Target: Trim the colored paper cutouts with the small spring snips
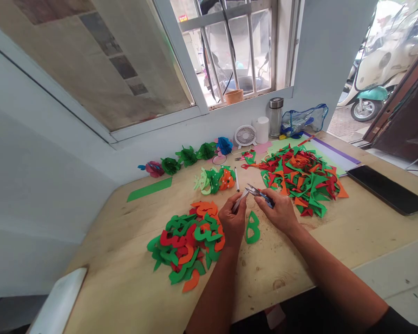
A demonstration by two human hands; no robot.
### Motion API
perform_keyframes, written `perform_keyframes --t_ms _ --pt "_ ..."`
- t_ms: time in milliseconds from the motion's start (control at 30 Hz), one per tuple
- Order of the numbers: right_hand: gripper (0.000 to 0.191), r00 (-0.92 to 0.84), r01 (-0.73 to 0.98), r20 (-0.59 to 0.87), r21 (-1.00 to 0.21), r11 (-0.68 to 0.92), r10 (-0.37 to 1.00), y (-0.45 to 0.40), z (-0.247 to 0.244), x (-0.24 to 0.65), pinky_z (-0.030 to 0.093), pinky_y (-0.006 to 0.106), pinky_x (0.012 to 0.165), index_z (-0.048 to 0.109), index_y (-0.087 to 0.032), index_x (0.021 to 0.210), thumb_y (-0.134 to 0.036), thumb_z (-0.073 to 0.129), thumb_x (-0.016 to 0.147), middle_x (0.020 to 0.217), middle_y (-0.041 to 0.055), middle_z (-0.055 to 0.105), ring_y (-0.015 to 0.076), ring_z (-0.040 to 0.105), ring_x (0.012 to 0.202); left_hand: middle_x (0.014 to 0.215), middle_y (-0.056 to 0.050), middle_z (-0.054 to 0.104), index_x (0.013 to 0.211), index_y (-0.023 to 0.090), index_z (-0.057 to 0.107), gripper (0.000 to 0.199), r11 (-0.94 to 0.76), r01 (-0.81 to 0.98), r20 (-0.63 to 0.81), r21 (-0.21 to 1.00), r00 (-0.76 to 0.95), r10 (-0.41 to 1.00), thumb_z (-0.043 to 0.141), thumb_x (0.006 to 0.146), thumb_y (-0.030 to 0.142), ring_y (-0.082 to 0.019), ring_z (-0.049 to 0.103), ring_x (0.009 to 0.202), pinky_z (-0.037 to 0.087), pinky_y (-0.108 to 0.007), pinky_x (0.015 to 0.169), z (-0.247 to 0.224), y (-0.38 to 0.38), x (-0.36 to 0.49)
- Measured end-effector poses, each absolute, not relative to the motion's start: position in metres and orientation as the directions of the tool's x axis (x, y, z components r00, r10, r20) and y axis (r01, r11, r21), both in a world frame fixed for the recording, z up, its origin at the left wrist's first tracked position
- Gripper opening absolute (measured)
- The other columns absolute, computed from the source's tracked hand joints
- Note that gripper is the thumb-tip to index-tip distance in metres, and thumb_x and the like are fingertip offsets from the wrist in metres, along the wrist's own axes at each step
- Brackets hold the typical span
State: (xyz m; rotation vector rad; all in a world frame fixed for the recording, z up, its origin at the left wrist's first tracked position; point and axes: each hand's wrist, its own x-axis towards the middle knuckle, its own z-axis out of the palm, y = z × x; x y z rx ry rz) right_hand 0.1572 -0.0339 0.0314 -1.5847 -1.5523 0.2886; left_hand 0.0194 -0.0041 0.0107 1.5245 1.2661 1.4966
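Observation:
My left hand (234, 218) is closed on a small folded white piece of paper (240, 202), held above the wooden table. My right hand (279, 209) grips small scissors (264, 195), whose slightly parted blades reach the paper's upper tip. Below and between my hands, a green cut-out (253, 228) with two holes lies on the table. Left of my left hand is a pile of green, red and orange cut shapes (188, 241). Beyond my right hand spreads a heap of green, red and orange scraps (303, 178).
On the table (125, 260) are a white pen (237, 180), a green strip (149, 189), paper flowers (187, 156) and a black phone (388, 189). Along the wall stand a small fan (245, 136), a white cylinder (262, 130), a glass bottle (275, 118) and a clear pouch (304, 120).

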Motion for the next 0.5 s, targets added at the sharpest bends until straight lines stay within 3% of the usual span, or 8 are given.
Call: perform_keyframes --t_ms 500 --pt "0.034 0.182 0.676 0.412 -0.712 0.191 0.893 -0.0340 0.0311 0.1571 0.036 0.024 0.057 0.065 -0.018 0.088 -0.047 0.048 0.085 0.066 0.0015 0.064 0.0142 0.056 0.058 0.078 -0.002 0.069 0.094 0.015 0.069 0.029 -0.325 0.197 0.339 0.925 -0.040 0.940 0.061 0.078 0.037 -0.011 0.063 0.066 0.051 -0.020 0.064 0.0058 -0.0059 0.0206"
